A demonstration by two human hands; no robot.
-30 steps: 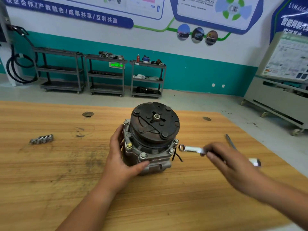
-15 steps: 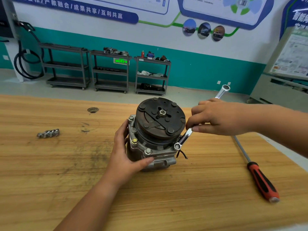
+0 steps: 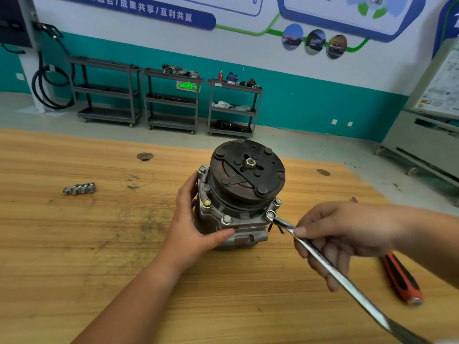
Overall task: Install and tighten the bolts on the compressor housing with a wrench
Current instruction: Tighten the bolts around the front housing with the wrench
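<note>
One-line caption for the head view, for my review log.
Left hand steadies the compressor while the right hand sets a wrench on a flange bolt.

My left hand (image 3: 196,227) is cupped around the side of the compressor (image 3: 238,194), fingers behind, thumb pressed flat across its front, forearm stretched in from below. My right hand (image 3: 340,234) reaches in from the right (wrist bent), fingers curled around the wrench (image 3: 323,259), thumb lying along its shank.

Training workshop: wooden workbench (image 3: 74,244), parts carts (image 3: 171,100), wall posters (image 3: 347,16).
</note>
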